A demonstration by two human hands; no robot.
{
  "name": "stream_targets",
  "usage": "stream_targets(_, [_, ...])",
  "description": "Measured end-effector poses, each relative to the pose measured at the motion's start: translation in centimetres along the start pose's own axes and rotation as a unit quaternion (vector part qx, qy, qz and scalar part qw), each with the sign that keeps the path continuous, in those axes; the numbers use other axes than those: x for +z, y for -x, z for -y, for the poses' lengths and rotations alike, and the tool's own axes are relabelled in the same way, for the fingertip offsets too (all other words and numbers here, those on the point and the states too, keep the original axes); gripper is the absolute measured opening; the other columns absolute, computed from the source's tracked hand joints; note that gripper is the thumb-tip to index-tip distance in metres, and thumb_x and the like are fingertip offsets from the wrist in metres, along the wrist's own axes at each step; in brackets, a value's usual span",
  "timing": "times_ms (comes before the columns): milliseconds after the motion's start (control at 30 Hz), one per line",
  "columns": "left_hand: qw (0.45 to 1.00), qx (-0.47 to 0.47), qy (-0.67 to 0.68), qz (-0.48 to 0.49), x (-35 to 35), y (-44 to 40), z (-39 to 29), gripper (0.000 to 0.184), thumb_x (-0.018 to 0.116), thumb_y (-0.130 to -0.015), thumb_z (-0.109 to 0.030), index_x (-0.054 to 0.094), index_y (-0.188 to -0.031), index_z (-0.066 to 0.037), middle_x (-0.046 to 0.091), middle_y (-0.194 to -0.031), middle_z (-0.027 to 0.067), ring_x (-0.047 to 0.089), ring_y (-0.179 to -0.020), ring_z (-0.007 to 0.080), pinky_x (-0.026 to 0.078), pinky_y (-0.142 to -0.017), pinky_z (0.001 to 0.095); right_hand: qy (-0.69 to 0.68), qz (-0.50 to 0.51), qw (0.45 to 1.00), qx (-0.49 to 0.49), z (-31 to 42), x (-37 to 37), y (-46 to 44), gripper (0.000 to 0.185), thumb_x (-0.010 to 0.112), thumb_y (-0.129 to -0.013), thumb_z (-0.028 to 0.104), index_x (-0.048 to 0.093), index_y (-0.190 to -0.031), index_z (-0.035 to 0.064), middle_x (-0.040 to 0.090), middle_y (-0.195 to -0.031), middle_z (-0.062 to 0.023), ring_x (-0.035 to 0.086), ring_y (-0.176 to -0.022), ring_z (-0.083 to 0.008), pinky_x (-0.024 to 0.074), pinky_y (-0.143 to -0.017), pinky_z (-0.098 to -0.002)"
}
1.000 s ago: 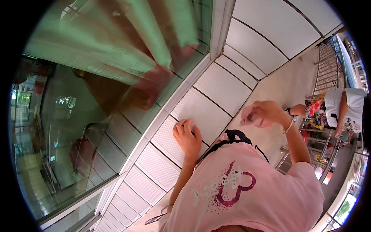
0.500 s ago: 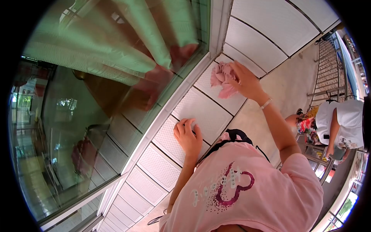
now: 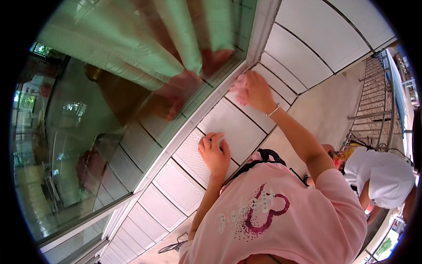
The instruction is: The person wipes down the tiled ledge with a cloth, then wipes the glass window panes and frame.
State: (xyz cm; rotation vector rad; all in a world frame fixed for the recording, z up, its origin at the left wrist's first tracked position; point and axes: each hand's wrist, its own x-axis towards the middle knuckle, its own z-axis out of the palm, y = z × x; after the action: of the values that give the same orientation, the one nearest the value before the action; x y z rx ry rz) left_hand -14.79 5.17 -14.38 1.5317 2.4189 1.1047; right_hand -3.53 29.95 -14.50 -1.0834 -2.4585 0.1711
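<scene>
My right hand point(image 3: 258, 92) presses a crumpled pink cloth point(image 3: 239, 89) onto the white tiled ledge point(image 3: 233, 125), close against the window frame. The palm and fingers cover part of the cloth. Lower down, my left hand point(image 3: 214, 152) rests on the tiles with its fingers bent and apart, the thumb off to one side. Nothing shows in its grasp. Beside the ledge, the window glass point(image 3: 110, 110) reflects parts of the scene.
White wall tiles point(image 3: 316, 39) meet the ledge at the far end. Green curtains point(image 3: 132, 48) hang behind the glass. At right, another person in a white shirt point(image 3: 378, 176) bends near a metal railing point(image 3: 373, 101). Glasses point(image 3: 173, 246) show at the bottom.
My right hand has slid the cloth left across the ledge to the window frame. My left hand stays in place. The person at right has bent lower.
</scene>
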Motion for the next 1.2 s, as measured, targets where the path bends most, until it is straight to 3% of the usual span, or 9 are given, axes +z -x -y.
stream_targets(100, [1.000,-0.009,0.017,-0.009,0.0,0.0,0.8,0.031,0.067,-0.084,-0.009,0.064,-0.115,-0.013,0.058,-0.117,0.0065,0.050,-0.114,0.0312,0.036,-0.099,0.0462,-0.023,0.046,0.984,-0.173,3.8,-0.4,2.2,0.065,0.071,-0.078,0.036,0.056,-0.127,-0.0047,0.057,-0.122,-0.0158,0.046,-0.125,-0.0370,0.0376,-0.108,-0.0481])
stream_targets(233, [0.990,0.015,0.089,-0.113,1.1,-0.6,0.9,0.039,0.063,-0.086,-0.007,0.057,-0.125,-0.003,0.058,-0.120,0.0139,0.050,-0.114,0.0341,0.035,-0.100,0.0464,-0.010,0.014,0.991,-0.135,7.1,0.6,5.0,0.063,0.072,-0.078,0.028,0.055,-0.132,-0.0016,0.051,-0.138,-0.0204,0.043,-0.133,-0.0389,0.0349,-0.112,-0.0477])
stream_targets(333, [0.987,-0.006,0.091,-0.131,0.8,-0.4,0.3,0.047,0.062,-0.086,0.000,0.051,-0.132,0.002,0.052,-0.129,0.0204,0.045,-0.118,0.0373,0.032,-0.104,0.0480,-0.150,0.055,0.966,-0.201,8.9,-0.3,6.0,0.069,0.072,-0.081,0.029,0.049,-0.140,-0.0006,0.047,-0.145,-0.0237,0.046,-0.133,-0.0386,0.0369,-0.113,-0.0456])
stream_targets(500, [0.985,-0.006,0.069,-0.158,0.0,-0.3,0.3,0.049,0.062,-0.087,-0.002,0.049,-0.134,0.002,0.049,-0.134,0.0211,0.043,-0.122,0.0380,0.031,-0.106,0.0496,-0.227,0.079,0.921,-0.307,11.0,-1.2,7.9,0.049,0.071,-0.083,0.015,0.060,-0.129,0.0069,0.056,-0.138,-0.0093,0.050,-0.133,-0.0277,0.0427,-0.109,-0.0391])
stream_targets(567, [0.989,0.006,0.079,-0.125,-0.3,-0.7,0.2,0.049,0.061,-0.087,-0.004,0.049,-0.134,0.002,0.051,-0.131,0.0210,0.044,-0.121,0.0379,0.031,-0.106,0.0491,-0.255,0.080,0.919,-0.291,10.2,-0.8,7.3,0.046,0.068,-0.083,0.014,0.061,-0.129,0.0093,0.058,-0.134,-0.0041,0.050,-0.135,-0.0230,0.0429,-0.110,-0.0382])
stream_targets(633, [0.990,0.000,0.076,-0.115,0.1,-0.5,0.6,0.049,0.061,-0.086,-0.003,0.050,-0.134,0.002,0.052,-0.130,0.0202,0.045,-0.120,0.0375,0.031,-0.106,0.0489,-0.129,0.076,0.945,-0.292,7.4,-1.4,5.7,0.048,0.066,-0.082,0.011,0.061,-0.130,0.0103,0.058,-0.135,-0.0063,0.049,-0.135,-0.0247,0.0420,-0.111,-0.0384])
stream_targets(833, [0.995,0.006,0.062,-0.081,0.3,-0.4,0.3,0.046,0.062,-0.086,-0.004,0.053,-0.130,0.000,0.057,-0.123,0.0193,0.051,-0.114,0.0368,0.037,-0.099,0.0473,0.017,-0.018,0.994,-0.108,-5.0,-3.2,0.3,0.047,0.060,-0.080,0.002,0.059,-0.126,0.0089,0.057,-0.135,-0.0097,0.048,-0.134,-0.0292,0.0377,-0.115,-0.0409])
stream_targets(933, [0.996,0.011,0.055,-0.063,0.5,-0.5,0.4,0.042,0.062,-0.085,-0.003,0.055,-0.127,-0.001,0.058,-0.121,0.0185,0.052,-0.112,0.0368,0.039,-0.098,0.0470,-0.092,-0.019,0.991,-0.095,-9.1,-1.8,-0.4,0.050,0.061,-0.080,0.000,0.058,-0.130,0.0076,0.056,-0.136,-0.0121,0.046,-0.136,-0.0321,0.0359,-0.117,-0.0428])
stream_targets(1200, [0.996,0.031,0.043,-0.065,1.1,-0.4,1.4,0.035,0.062,-0.084,-0.001,0.058,-0.119,0.000,0.062,-0.115,0.0148,0.055,-0.106,0.0342,0.040,-0.097,0.0441,-0.055,-0.034,0.993,-0.103,-10.0,-3.9,6.1,0.053,0.061,-0.084,0.000,0.054,-0.136,0.0055,0.053,-0.141,-0.0160,0.046,-0.136,-0.0337,0.0359,-0.117,-0.0438])
